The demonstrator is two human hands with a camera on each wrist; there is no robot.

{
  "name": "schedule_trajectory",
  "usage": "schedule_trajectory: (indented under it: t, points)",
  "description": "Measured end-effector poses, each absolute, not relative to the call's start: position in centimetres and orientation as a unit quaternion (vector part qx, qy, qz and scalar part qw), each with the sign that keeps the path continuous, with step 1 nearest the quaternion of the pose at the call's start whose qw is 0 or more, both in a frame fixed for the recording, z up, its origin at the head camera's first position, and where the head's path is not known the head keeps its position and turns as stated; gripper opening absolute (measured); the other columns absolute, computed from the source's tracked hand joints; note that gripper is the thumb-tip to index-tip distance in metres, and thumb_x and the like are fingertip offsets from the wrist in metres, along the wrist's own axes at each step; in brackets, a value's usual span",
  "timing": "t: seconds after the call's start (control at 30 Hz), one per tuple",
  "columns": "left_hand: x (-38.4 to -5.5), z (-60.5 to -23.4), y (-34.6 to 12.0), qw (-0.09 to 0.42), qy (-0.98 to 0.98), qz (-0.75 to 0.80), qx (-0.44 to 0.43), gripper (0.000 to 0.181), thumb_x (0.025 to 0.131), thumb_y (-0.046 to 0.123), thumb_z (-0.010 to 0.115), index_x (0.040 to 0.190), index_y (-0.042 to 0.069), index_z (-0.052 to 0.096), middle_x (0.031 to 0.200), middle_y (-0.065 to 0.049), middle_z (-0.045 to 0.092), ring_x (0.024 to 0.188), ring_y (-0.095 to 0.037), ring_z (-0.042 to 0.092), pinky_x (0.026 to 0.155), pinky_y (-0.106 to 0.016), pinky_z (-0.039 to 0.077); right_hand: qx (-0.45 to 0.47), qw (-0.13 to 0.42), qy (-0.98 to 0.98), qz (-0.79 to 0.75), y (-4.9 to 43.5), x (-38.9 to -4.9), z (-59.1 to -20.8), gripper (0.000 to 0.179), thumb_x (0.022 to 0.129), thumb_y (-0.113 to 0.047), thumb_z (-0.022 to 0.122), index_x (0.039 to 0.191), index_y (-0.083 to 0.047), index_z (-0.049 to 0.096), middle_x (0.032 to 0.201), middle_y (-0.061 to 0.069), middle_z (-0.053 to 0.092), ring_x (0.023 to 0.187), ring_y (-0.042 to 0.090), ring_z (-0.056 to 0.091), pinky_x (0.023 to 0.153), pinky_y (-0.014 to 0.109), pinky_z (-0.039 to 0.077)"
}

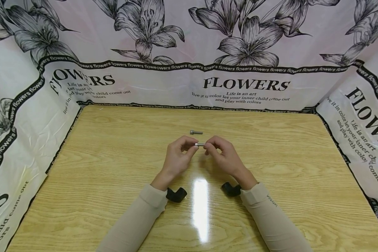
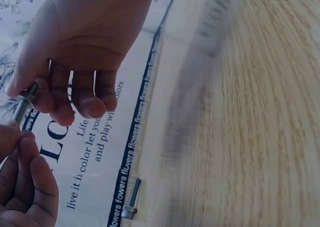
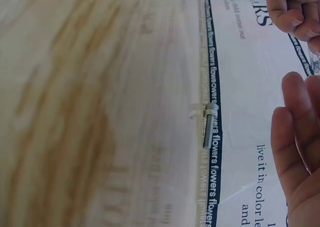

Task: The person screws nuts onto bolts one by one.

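Note:
Above the table, a silver threaded bolt (image 1: 201, 144) spans the two hands. My left hand (image 1: 177, 157) pinches its left end between thumb and forefinger, where a small nut (image 2: 27, 96) shows around the thread in the left wrist view. The opposite end is pinched by my right hand (image 1: 224, 156), whose fingertips hide that part. A second bolt (image 1: 196, 132) lies on the table just beyond the hands, its wider head pointing left. In the right wrist view this bolt (image 3: 209, 126) shows clearly, while the held one is out of sight.
The wood-grain table (image 1: 113, 150) is glossy, with a bright light reflection near the front. A flower-printed sheet (image 1: 163, 87) rises along its back and sides. Black wrist mounts (image 1: 176, 195) stick out by both cuffs.

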State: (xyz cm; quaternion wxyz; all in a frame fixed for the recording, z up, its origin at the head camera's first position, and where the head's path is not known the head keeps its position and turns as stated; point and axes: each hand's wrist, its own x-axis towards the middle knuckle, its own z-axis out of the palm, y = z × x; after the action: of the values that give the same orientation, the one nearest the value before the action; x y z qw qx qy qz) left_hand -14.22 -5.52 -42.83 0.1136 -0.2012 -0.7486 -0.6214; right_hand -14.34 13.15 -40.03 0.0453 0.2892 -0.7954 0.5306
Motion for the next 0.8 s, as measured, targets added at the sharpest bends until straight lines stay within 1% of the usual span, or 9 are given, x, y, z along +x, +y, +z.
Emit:
schedule_trajectory:
  t: [0.07, 0.17, 0.27, 0.33, 0.4, 0.5, 0.63, 0.7, 0.8]
  points:
    - [-14.2, -42.8, -5.53, 0.113, -0.75, -0.62, -0.201, 0.012, 0.088, 0.0, 0.067, 0.099, 0.002, 0.067, 0.095, -0.006, 0.068, 0.083, -0.015, 0.064, 0.072, -0.03, 0.053, 0.284, 0.045, -0.801, 0.525, 13.15, -14.36, -40.01, 0.011, 0.097, 0.002, 0.051, 0.091, 0.001, 0.061, 0.083, 0.019, 0.062, 0.078, 0.03, 0.062, 0.073, 0.038, 0.05]
    - [-14.21, -42.8, -5.53, 0.113, -0.749, -0.621, -0.201, 0.012, 0.088, 0.0, 0.067, 0.099, 0.002, 0.067, 0.095, -0.007, 0.068, 0.082, -0.016, 0.064, 0.072, -0.031, 0.053, 0.28, 0.04, -0.803, 0.525, 13.2, -14.34, -40.03, 0.006, 0.095, 0.002, 0.054, 0.098, 0.002, 0.06, 0.089, 0.018, 0.062, 0.08, 0.028, 0.062, 0.075, 0.038, 0.051]
    - [-14.22, -42.79, -5.53, 0.114, -0.747, -0.623, -0.203, 0.012, 0.088, 0.0, 0.067, 0.1, 0.0, 0.067, 0.096, -0.008, 0.068, 0.083, -0.019, 0.065, 0.073, -0.033, 0.054, 0.288, 0.038, -0.797, 0.53, 13.26, -14.3, -40.08, 0.017, 0.091, 0.005, 0.059, 0.108, 0.006, 0.054, 0.098, 0.017, 0.06, 0.082, 0.026, 0.062, 0.078, 0.04, 0.051]
    - [-14.22, -42.79, -5.52, 0.114, -0.745, -0.625, -0.203, 0.012, 0.088, 0.001, 0.067, 0.1, 0.0, 0.067, 0.096, -0.008, 0.068, 0.083, -0.019, 0.065, 0.073, -0.034, 0.054, 0.296, 0.041, -0.791, 0.533, 13.27, -14.31, -40.13, 0.023, 0.088, 0.008, 0.06, 0.11, 0.006, 0.052, 0.099, 0.018, 0.059, 0.082, 0.027, 0.062, 0.079, 0.042, 0.051]
    - [-14.22, -42.79, -5.51, 0.113, -0.745, -0.626, -0.202, 0.012, 0.088, 0.001, 0.067, 0.099, 0.001, 0.067, 0.096, -0.008, 0.068, 0.083, -0.019, 0.065, 0.073, -0.033, 0.054, 0.304, 0.042, -0.787, 0.535, 13.25, -14.33, -40.14, 0.02, 0.089, 0.009, 0.059, 0.108, 0.007, 0.052, 0.098, 0.019, 0.059, 0.081, 0.029, 0.063, 0.077, 0.043, 0.052]
    - [-14.23, -42.82, -5.49, 0.112, -0.744, -0.627, -0.202, 0.011, 0.087, 0.001, 0.067, 0.099, 0.002, 0.067, 0.096, -0.007, 0.068, 0.083, -0.017, 0.065, 0.073, -0.032, 0.054, 0.298, 0.041, -0.794, 0.529, 13.18, -14.31, -40.06, 0.008, 0.092, 0.007, 0.056, 0.099, 0.004, 0.058, 0.089, 0.019, 0.062, 0.079, 0.031, 0.063, 0.074, 0.039, 0.051]
    - [-14.26, -42.89, -5.47, 0.113, -0.746, -0.624, -0.204, 0.011, 0.087, 0.0, 0.067, 0.098, 0.0, 0.067, 0.095, -0.007, 0.068, 0.083, -0.016, 0.064, 0.073, -0.031, 0.053, 0.275, 0.032, -0.811, 0.516, 13.12, -14.17, -39.77, 0.016, 0.097, 0.0, 0.051, 0.088, -0.003, 0.063, 0.082, 0.018, 0.064, 0.08, 0.031, 0.062, 0.073, 0.034, 0.049]
    - [-14.25, -42.87, -5.45, 0.113, -0.746, -0.624, -0.203, 0.011, 0.087, -0.001, 0.067, 0.098, 0.0, 0.067, 0.095, -0.007, 0.068, 0.082, -0.015, 0.064, 0.072, -0.031, 0.053, 0.27, 0.028, -0.811, 0.518, 13.12, -14.14, -39.71, 0.015, 0.098, -0.001, 0.05, 0.09, -0.001, 0.063, 0.084, 0.017, 0.064, 0.081, 0.031, 0.062, 0.074, 0.034, 0.049]
    - [-14.2, -42.78, -5.45, 0.114, -0.746, -0.624, -0.201, 0.011, 0.087, -0.001, 0.067, 0.098, 0.001, 0.067, 0.095, -0.007, 0.068, 0.083, -0.016, 0.064, 0.072, -0.031, 0.053, 0.27, 0.025, -0.804, 0.529, 13.2, -14.13, -39.76, 0.008, 0.095, 0.001, 0.055, 0.101, 0.004, 0.059, 0.092, 0.018, 0.063, 0.082, 0.03, 0.063, 0.078, 0.038, 0.051]
